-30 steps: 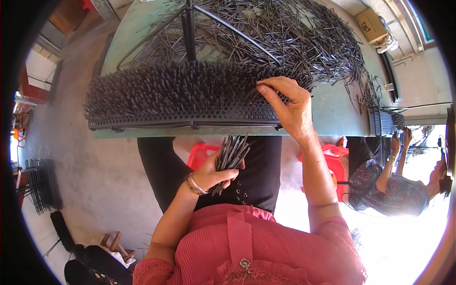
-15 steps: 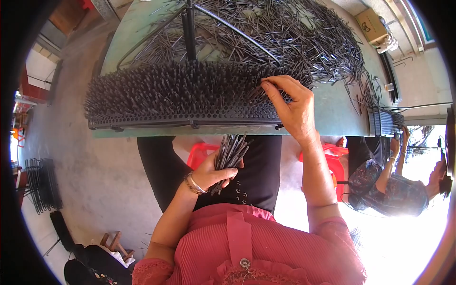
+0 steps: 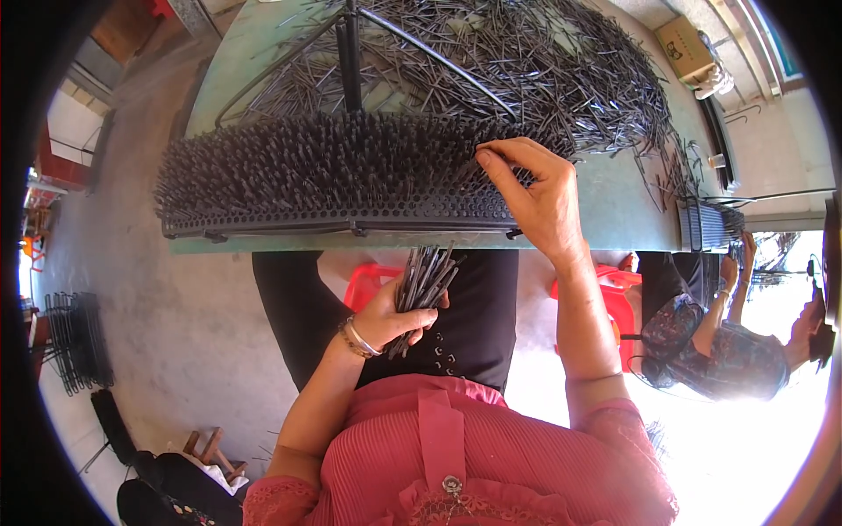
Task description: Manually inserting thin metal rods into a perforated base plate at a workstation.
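A long dark perforated rack (image 3: 351,216) lies along the near edge of the table, with thin dark rods (image 3: 289,162) standing close together in most of its holes. Toward its right front, several holes show bare. My right hand (image 3: 539,188) is over that right part, thumb and forefinger pinched at the rod tops; whatever is between them is too small to make out. Below the table edge, over my lap, my left hand (image 3: 390,317) is wrapped round a bundle of the same dark rods (image 3: 425,285), their ends pointing up and to the right.
A large heap of loose rods (image 3: 561,70) covers the far side of the green table (image 3: 614,188). Black metal bars (image 3: 351,66) rise behind the rack. At right, another person (image 3: 728,342) works at a similar rack (image 3: 702,226). A cardboard box (image 3: 684,48) stands far right.
My right hand has shifted very slightly left over the rack, still pinched. My left hand holds its bundle in nearly the same place.
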### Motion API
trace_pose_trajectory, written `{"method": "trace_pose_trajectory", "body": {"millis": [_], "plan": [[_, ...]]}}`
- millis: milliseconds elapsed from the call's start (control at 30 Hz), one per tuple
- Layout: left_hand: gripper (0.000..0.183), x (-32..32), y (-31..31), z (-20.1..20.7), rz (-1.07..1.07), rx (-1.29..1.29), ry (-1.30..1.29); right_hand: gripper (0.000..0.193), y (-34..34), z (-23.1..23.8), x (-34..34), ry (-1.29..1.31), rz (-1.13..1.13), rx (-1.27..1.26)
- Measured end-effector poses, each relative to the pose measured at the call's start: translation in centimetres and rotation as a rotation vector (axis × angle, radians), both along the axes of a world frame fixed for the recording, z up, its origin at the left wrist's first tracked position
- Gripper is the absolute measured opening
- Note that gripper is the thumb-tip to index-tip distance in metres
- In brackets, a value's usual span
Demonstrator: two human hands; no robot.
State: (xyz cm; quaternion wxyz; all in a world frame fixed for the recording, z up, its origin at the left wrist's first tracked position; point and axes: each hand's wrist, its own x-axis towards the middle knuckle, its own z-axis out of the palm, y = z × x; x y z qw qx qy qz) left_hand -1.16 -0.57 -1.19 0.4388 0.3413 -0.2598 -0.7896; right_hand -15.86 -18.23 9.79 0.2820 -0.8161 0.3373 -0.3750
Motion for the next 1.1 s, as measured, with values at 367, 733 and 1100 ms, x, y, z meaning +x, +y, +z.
{"method": "trace_pose_trajectory", "body": {"millis": [367, 733, 1100], "plan": [[0.033, -0.2, 0.1, 0.4, 0.047, -0.006, -0.014, 0.016, 0.9, 0.4, 0.4, 0.013, -0.011, 0.127], [0.032, -0.3, 0.2, 0.1, 0.039, -0.017, -0.007, 0.016, 0.5, 0.3, 0.8, 0.044, -0.009, 0.181], [0.033, -0.2, 0.1, 1.1, 0.067, 0.005, 0.118, 0.022, 0.5, 0.1, 1.1, 0.047, 0.033, 0.206]]}}
